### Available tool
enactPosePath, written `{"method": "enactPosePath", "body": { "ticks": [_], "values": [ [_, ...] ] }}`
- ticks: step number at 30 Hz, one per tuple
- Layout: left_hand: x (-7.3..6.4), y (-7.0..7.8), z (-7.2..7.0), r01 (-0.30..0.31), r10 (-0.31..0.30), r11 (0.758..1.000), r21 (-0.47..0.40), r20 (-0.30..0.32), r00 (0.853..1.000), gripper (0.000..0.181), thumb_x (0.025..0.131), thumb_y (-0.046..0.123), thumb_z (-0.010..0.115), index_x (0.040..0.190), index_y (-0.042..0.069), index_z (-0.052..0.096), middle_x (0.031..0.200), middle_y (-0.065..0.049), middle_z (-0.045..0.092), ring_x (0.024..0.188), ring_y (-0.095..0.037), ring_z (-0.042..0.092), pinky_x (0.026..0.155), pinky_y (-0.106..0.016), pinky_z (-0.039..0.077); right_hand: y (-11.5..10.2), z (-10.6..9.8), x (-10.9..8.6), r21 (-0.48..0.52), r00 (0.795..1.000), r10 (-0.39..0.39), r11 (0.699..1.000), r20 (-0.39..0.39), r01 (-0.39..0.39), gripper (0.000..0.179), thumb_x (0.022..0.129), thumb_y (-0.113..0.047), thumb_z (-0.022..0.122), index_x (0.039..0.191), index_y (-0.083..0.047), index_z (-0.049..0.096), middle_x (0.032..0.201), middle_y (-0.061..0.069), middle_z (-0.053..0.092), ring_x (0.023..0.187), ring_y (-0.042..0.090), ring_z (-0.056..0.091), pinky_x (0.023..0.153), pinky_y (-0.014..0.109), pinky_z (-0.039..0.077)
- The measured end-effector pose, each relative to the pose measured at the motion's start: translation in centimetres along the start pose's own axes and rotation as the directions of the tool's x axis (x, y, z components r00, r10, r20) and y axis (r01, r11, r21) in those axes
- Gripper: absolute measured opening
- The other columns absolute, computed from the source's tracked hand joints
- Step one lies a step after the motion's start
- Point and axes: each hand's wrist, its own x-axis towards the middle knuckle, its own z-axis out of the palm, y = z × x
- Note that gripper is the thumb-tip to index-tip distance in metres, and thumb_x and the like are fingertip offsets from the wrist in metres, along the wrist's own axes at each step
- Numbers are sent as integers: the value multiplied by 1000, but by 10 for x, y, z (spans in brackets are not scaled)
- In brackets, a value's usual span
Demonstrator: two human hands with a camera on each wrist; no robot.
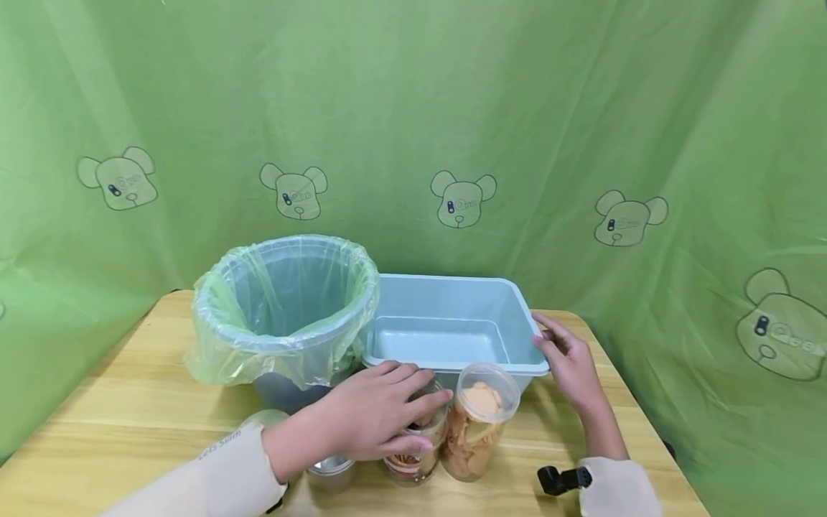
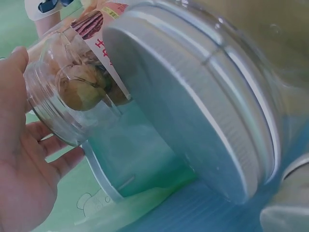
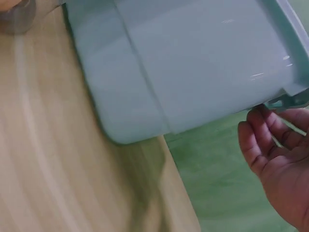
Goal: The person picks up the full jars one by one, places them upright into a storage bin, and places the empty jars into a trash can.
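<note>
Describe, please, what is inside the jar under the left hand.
Brownish, rounded pieces show through the clear jar; its label and the left hand hide some of the contents.

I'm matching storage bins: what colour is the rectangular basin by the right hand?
The rectangular basin is light blue, best seen in the head view.

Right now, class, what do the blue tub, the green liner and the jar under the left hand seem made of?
Blue tub: probably moulded plastic, smooth; soft glints show.
Green liner: likely plastic film, thin, translucent; it creases.
Jar: glossy, clear plastic or glass; contents show through.
</note>
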Motion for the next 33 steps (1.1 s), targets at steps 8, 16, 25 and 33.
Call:
{"method": "enactPosePath", "body": {
  "ticks": [8,16,25,33],
  "values": [
    [3,4,4,10,-10,1000,-11,-31,999,65,106,63,30,154,20,43,140,-7,52,124,-21,51,106,-38,44,10,7,-9,113,998,11,994,-58,-5,42,107,-19,55,147,-5,54,106,7,68,91,6,63,77,19,55],
    [6,2,2,20,-21,999,-28,-33,999,69,103,69,31,150,21,46,131,-7,53,116,-22,51,99,-38,47,9,8,-10,219,998,37,975,-57,-23,45,107,-22,56,147,-1,53,118,-6,66,99,8,64,81,18,54],
    [9,-3,-10,55,-39,987,-149,108,993,68,102,69,37,152,24,44,130,-7,52,103,-21,49,88,-33,49,10,6,-9,267,999,26,964,-29,-18,48,107,-24,56,148,0,51,130,3,63,108,9,63,87,17,53],
    [10,-6,-13,36,-15,982,-187,116,993,63,101,62,48,151,23,45,129,-5,53,98,-19,48,85,-31,48,10,5,-9,264,999,16,964,-31,-7,48,107,-23,57,147,2,51,125,-7,65,106,8,65,86,17,54]
  ]
}}
